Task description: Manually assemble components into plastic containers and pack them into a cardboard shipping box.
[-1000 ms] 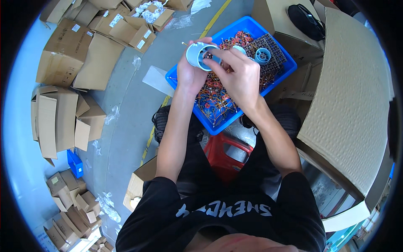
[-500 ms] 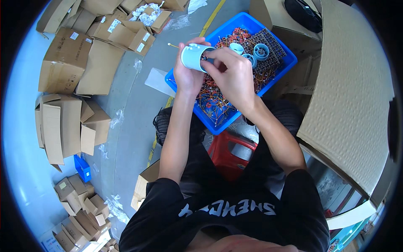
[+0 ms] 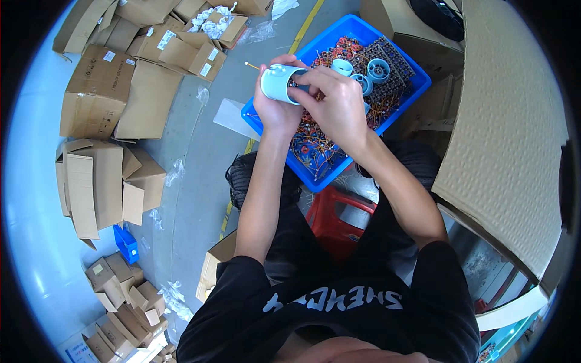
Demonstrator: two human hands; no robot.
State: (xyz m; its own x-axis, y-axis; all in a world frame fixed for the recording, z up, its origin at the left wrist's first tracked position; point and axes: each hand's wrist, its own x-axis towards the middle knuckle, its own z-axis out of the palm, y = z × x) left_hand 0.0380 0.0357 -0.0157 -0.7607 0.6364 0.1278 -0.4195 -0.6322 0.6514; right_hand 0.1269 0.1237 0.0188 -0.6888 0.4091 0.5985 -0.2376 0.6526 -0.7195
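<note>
My left hand (image 3: 277,109) is wrapped round a light blue plastic cup-shaped housing (image 3: 275,85), tilted with its open end toward the right. A thin yellow wire (image 3: 251,65) sticks out past its far left side. The fingers of my right hand (image 3: 336,103) are pinched at the mouth of the housing and reach partly inside. A small dark part shows at the fingertips, too hidden to name. Beneath both hands lies a blue tray (image 3: 414,97) holding many wired parts (image 3: 308,148), grids of small dark pieces (image 3: 393,60) and several more light blue housings (image 3: 378,70).
A red stool (image 3: 330,224) stands between my legs. Large cardboard boxes (image 3: 502,121) rise close on the right, one with a black item (image 3: 439,18) on it. More cardboard boxes (image 3: 97,91) and a small blue bin (image 3: 126,243) line the left, with plastic scraps (image 3: 175,299) on the floor.
The whole view has shifted slightly. My hands keep nearly the same hold on the housing, the right fingers still at its mouth.
</note>
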